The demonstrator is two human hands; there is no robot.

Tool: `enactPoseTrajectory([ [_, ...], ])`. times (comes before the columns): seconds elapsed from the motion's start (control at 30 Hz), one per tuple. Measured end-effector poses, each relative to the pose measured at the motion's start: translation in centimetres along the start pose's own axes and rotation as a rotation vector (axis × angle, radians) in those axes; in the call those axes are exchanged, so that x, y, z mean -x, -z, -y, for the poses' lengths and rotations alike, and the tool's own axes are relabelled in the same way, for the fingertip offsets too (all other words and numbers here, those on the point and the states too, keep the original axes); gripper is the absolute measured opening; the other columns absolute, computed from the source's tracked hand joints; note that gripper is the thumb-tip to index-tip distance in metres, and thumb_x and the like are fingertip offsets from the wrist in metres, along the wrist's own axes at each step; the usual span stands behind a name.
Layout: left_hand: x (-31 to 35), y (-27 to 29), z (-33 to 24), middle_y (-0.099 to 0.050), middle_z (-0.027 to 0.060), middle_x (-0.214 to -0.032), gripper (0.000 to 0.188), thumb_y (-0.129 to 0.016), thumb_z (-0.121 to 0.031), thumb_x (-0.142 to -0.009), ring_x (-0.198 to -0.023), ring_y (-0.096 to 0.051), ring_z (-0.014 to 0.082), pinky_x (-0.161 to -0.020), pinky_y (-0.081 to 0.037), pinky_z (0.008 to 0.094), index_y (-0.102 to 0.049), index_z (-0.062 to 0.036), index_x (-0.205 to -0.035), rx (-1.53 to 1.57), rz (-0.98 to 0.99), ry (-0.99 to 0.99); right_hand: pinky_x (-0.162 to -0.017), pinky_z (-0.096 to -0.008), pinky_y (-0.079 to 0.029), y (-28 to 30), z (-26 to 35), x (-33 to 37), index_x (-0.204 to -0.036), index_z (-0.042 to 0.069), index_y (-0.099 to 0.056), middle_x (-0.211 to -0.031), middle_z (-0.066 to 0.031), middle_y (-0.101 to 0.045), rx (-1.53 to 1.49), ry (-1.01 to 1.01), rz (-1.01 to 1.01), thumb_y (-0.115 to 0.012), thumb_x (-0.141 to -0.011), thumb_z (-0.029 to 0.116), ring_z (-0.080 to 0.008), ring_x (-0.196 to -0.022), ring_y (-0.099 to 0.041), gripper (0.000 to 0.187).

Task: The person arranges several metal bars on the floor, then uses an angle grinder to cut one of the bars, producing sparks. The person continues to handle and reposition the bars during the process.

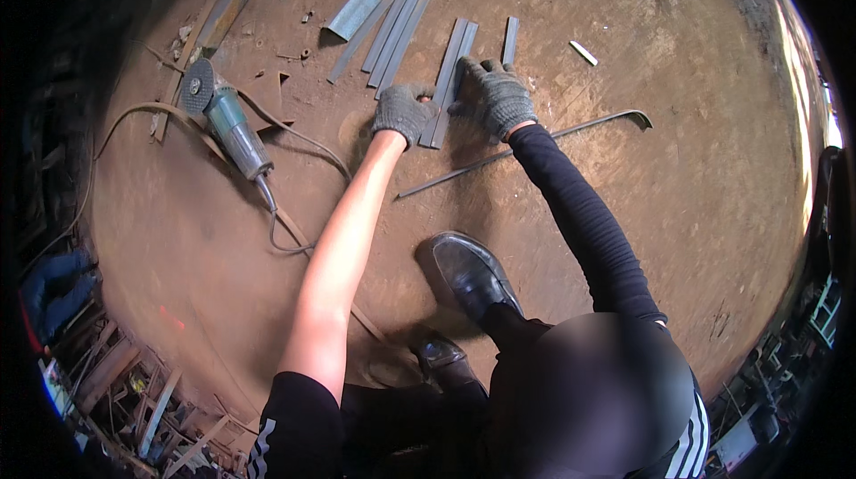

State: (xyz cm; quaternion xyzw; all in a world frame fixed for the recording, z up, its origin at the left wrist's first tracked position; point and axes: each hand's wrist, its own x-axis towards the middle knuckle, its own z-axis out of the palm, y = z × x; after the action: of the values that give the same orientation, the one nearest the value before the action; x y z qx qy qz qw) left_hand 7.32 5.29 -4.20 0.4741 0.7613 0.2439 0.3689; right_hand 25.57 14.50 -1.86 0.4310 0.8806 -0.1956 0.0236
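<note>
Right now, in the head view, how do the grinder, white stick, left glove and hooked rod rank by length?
Longest to shortest:
1. Hooked rod
2. Grinder
3. Left glove
4. White stick

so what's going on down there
Someone's gloved hands are at two flat metal strips lying side by side on the brown ground. The left hand is curled at their left edge; the right hand is over at their right side, its exact grip hidden. More flat strips lie beyond the left hand. An angle grinder lies untouched to the left, a hooked metal bar near the right hand.
</note>
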Motion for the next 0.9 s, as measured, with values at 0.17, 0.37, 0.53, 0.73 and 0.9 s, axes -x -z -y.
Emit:
enactPoseTrajectory([
  [0.17, 0.4, 0.6, -0.6, -0.075, 0.0163, -0.098, 0.039, -0.082, -0.018, -0.074, -0.087, -0.073, 0.0222, -0.081, -0.056, 0.0351, -0.074, -0.0020, -0.109, -0.116, -0.015, -0.022, -0.106, -0.0456, -0.045, 0.5, 1.0, 0.3, -0.148, 0.015, -0.043, -0.135, -0.0185, -0.056, 0.025, 0.006, -0.013, -0.082, -0.073, 0.053, -0.0384, -0.126, -0.053, 0.093],
  [0.37, 0.0, -0.4, -0.5, -0.075, 0.0154, -0.093, 0.036, -0.081, -0.016, -0.075, -0.082, -0.072, 0.0223, -0.078, -0.056, 0.0353, -0.074, -0.0020, -0.106, -0.067, -0.071, -0.070, -0.104, -0.0451, -0.046, -1.7, -1.1, 0.1, -0.146, 0.015, -0.045, -0.132, -0.0163, -0.058, 0.048, 0.029, -0.078, -0.084, -0.070, 0.052, -0.0399, -0.124, -0.055, 0.093],
  [0.53, 0.3, -0.5, 0.3, -0.074, 0.0143, -0.089, 0.035, -0.081, -0.015, -0.074, -0.078, -0.070, 0.0207, -0.076, -0.056, 0.0347, -0.074, -0.0024, -0.105, -0.065, -0.086, -0.040, -0.102, -0.0467, -0.047, -0.4, 0.2, 0.1, -0.149, 0.016, -0.043, -0.133, -0.0173, -0.055, -0.005, -0.009, 0.005, -0.084, -0.070, 0.050, -0.0398, -0.124, -0.052, 0.095],
  [0.73, 0.3, -0.1, 0.1, -0.074, 0.0161, -0.090, 0.032, -0.079, -0.020, -0.078, -0.081, -0.070, 0.0226, -0.077, -0.055, 0.0353, -0.074, -0.0038, -0.105, -0.019, -0.075, -0.079, -0.097, -0.0469, -0.049, -0.2, 0.2, 0.0, -0.143, 0.014, -0.048, -0.125, -0.0156, -0.061, 0.025, 0.025, -0.053, -0.083, -0.070, 0.051, -0.0385, -0.116, -0.058, 0.089],
  [0.9, -1.2, 3.5, -0.4, -0.072, 0.0197, -0.106, 0.033, -0.071, -0.026, -0.083, -0.099, -0.070, 0.0336, -0.088, -0.055, 0.0425, -0.073, -0.0065, -0.109, -0.207, -0.210, 0.005, -0.100, -0.0459, -0.048, 0.1, 0.3, 0.1, -0.143, 0.013, -0.048, -0.126, -0.0155, -0.061, 0.017, 0.054, -0.054, -0.083, -0.072, 0.053, -0.0371, -0.118, -0.057, 0.089],
])
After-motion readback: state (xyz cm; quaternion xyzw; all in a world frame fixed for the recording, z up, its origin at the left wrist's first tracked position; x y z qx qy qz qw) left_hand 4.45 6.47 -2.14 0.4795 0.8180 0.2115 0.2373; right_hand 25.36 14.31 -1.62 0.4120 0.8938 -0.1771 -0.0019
